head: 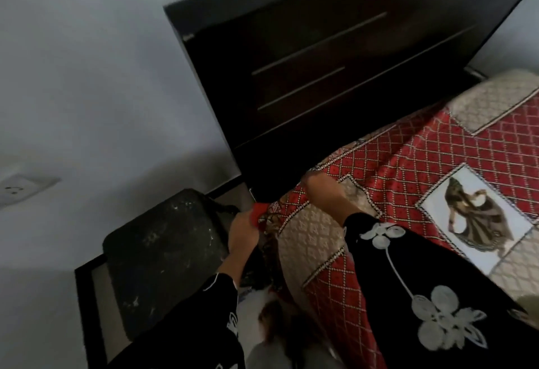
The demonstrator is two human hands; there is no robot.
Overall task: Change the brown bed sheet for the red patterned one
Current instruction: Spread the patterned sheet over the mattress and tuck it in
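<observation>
Both hands are on the red patterned sheet, which I see spread at right, its far edge against the dark headboard. The left hand has its fingers clamped on the sheet's corner. The right hand rests on the sheet just beyond, too blurred to tell its grip. A dark speckled case sits left.

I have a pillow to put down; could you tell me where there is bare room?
The sheet lies bare between the headboard and the right hand; the stool top is bare too. The corner is crowded: the left hand grips the sheet there.
</observation>
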